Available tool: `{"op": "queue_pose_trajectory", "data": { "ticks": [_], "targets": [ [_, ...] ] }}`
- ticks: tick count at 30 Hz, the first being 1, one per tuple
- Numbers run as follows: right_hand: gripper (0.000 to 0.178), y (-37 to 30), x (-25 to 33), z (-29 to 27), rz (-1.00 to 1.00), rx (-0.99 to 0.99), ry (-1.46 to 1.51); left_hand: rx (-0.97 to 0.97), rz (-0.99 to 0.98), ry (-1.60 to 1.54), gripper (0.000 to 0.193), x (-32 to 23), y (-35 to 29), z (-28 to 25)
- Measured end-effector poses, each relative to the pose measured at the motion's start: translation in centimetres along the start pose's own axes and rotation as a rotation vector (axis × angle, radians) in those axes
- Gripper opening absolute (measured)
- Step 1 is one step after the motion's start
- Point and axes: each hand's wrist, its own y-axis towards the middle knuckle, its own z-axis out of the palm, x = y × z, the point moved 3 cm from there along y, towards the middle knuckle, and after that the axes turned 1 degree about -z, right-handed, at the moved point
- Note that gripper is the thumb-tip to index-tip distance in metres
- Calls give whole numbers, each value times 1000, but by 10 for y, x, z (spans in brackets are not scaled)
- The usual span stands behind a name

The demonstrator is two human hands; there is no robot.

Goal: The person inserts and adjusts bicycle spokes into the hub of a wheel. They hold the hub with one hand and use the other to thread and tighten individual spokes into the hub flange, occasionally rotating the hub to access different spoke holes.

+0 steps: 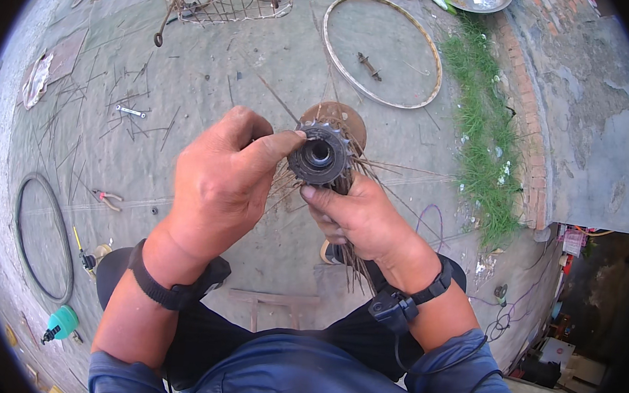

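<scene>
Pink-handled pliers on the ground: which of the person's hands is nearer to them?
Left. The left hand is to the right of the pliers, at the toothed wheel; the right hand is farther right, gripping just below that wheel.

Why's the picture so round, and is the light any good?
Head view: a wide fisheye lens leaves a black rim and bends the brick edging; head view: soft, fairly even daylight on the toothed sprocket, left hand and right hand, but the recess at right is dark.
</scene>
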Motion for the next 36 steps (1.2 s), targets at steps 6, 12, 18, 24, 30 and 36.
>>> {"op": "queue_pose_trajectory", "data": {
  "ticks": [6,12,18,24,30,36],
  "targets": [
    [14,0,-2,1,15,19,9,20,81,110,42,10,8,-12],
    [14,-1,-1,5,31,26,-12,44,88,175,43,7,11,-17],
    [13,1,-3,4,32,26,-24,-23,177,148,35,2,15,-12],
    [10,2,-3,8,-67,24,-154,-17,208,199,34,6,17,-18],
    [9,0,-2,6,0,28,-93,-17,154,170,41,10,11,-28],
    [8,1,0,8,-32,49,-119,-13,178,170,35,9,13,-20]
  ]
}}
